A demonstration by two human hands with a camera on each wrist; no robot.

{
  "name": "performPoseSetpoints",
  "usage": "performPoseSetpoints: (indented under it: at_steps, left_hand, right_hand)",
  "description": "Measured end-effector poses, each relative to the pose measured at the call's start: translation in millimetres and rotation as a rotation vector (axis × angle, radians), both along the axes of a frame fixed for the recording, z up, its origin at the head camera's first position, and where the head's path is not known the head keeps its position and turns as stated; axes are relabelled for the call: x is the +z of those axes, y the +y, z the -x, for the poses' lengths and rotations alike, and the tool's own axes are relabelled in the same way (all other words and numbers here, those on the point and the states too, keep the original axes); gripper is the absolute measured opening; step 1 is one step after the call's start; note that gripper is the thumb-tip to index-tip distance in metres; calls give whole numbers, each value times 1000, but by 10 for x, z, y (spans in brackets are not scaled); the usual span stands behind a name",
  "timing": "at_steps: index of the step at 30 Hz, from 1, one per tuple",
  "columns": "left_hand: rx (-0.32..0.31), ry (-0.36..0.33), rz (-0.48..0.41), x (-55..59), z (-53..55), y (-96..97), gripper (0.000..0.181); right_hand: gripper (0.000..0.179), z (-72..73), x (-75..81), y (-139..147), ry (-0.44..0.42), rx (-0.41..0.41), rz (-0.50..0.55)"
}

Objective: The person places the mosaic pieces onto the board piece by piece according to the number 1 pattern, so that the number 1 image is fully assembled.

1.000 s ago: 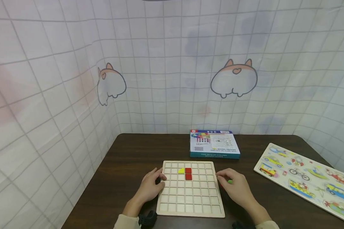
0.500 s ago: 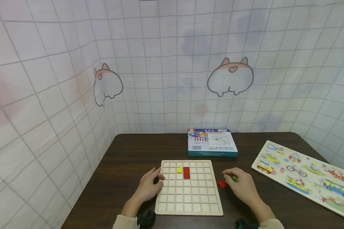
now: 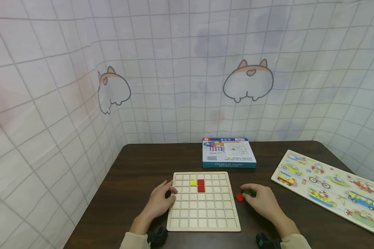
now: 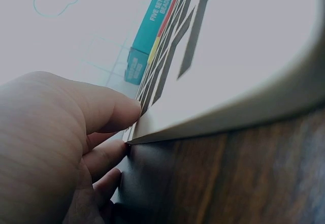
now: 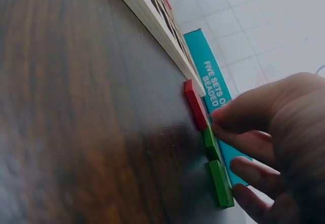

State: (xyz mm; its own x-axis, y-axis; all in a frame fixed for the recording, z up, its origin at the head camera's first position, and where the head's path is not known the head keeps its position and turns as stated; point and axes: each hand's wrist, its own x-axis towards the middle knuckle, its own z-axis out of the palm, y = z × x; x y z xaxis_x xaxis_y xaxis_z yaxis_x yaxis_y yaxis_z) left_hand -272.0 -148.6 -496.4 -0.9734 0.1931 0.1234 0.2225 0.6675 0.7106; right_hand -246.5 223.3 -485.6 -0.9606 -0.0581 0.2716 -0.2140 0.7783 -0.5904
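A pale wooden grid board (image 3: pixel 202 212) lies flat on the table. Near its top row sit a yellow piece (image 3: pixel 193 182) and two red square tiles (image 3: pixel 201 188), one below the other. My left hand (image 3: pixel 158 201) holds the board's left edge, its thumb and fingertips on the rim. Right of the board, my right hand (image 3: pixel 263 201) hovers low over small loose tiles, with a gap between thumb and index finger. Green tiles (image 5: pixel 221 183) lie by those fingers, partly hidden in the head view. A loose red tile (image 5: pixel 195 104) rests beside them, close to the thumb.
Behind the board lies a teal and white box (image 3: pixel 229 154). To the right is a picture puzzle board (image 3: pixel 327 190) with vehicles on it. The dark wooden table (image 3: pixel 137 166) is backed by a hanging grid-patterned cloth (image 3: pixel 180 86).
My right hand has drawn away from the board's right edge to the green tiles. A loose red tile has come into view on the table. My left hand stays at the board.
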Motion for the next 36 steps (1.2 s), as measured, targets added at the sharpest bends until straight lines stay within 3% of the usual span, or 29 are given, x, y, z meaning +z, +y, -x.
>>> performPoseSetpoints:
  at_steps: [5, 11, 26, 32, 36]
  left_hand:
    - [5, -6, 0, 7, 2, -4, 9]
    - [15, -11, 6, 7, 4, 13, 9]
    - [25, 5, 11, 10, -16, -21, 9]
    - [21, 10, 16, 6, -14, -16, 9]
    - [11, 12, 10, 2, -15, -4, 9]
  right_hand:
    - [30, -8, 15, -12, -37, 61, -60]
    - [24, -12, 17, -13, -23, 59, -142]
    - [17, 20, -5, -68, -36, -7, -179]
    - [27, 15, -12, -71, -36, 5, -185]
    - [22, 16, -25, -65, -32, 6, -183]
